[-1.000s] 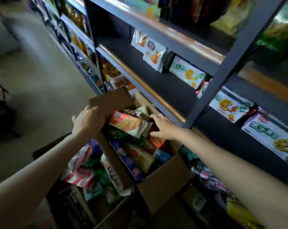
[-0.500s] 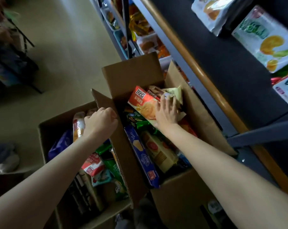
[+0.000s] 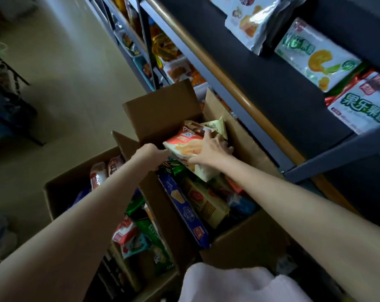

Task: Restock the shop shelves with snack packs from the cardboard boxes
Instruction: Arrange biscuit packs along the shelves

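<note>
Snack packs fill both cardboard boxes on the floor beside the shelves, and the one I am after, a red and orange cracker pack (image 3: 184,144), lies on top of the pile in the right box (image 3: 245,238), at its far end. My right hand (image 3: 213,152) lies over that pack's near right side, thumb tucked along its lower edge and fingers spread across the top, so my grip is grasping the pack. My left hand (image 3: 151,154) sits at the pack's left end, by the raised flap between the two boxes; its fingers are hidden behind the knuckles, so I cannot tell whether that grip is clenched or released. A long blue pack (image 3: 184,210) lies along the right box's left wall. The left box (image 3: 60,192) holds more packs. On the dark shelf (image 3: 282,101) above stand green and white bags (image 3: 315,55).
</note>
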The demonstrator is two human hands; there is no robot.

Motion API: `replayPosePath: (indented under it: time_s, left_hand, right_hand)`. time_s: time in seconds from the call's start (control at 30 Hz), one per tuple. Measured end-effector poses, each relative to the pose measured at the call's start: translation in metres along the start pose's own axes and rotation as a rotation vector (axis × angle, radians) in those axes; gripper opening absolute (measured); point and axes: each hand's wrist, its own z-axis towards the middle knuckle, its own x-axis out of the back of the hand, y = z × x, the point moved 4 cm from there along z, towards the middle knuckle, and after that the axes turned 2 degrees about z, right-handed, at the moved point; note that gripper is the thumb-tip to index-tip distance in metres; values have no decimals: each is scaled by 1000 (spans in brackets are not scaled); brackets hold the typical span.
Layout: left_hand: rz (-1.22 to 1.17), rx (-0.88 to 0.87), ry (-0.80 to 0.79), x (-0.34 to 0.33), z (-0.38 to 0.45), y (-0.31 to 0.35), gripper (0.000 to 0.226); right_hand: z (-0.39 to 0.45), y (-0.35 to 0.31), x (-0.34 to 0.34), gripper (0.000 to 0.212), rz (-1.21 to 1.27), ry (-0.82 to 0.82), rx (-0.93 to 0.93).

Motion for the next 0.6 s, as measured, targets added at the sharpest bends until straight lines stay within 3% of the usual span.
replayPosePath:
  time_s: [0.1,0.2,0.3,0.4,0.47,0.53,0.6]
  left_hand:
    - [-122,118,-258,-7,-24,7,62]
    - [-278,85,-363,7,-57,12,78]
    - [-458,-179,-345,25,-111,38,57]
    - [-565,-429,-267,49,-187,66,31]
    - [-635,-552,-265,61,-232,87,35]
    - [-683,-696,-249,76,-274,105,59]
    - [-711,-883,-263,87,-316,116,53]
  right_hand:
    - [-32,0,14,112,244,4,18]
    - [-79,-7,46,105,448,55,74]
    - [-142,-16,92,84,511,221,153]
    - [-215,-22,138,86,490,412,206]
    - [-270,-20,170,95,520,471,214]
    - [-325,-9,200,97,635,489,224]
    - [-376,6,227,88,755,474,252]
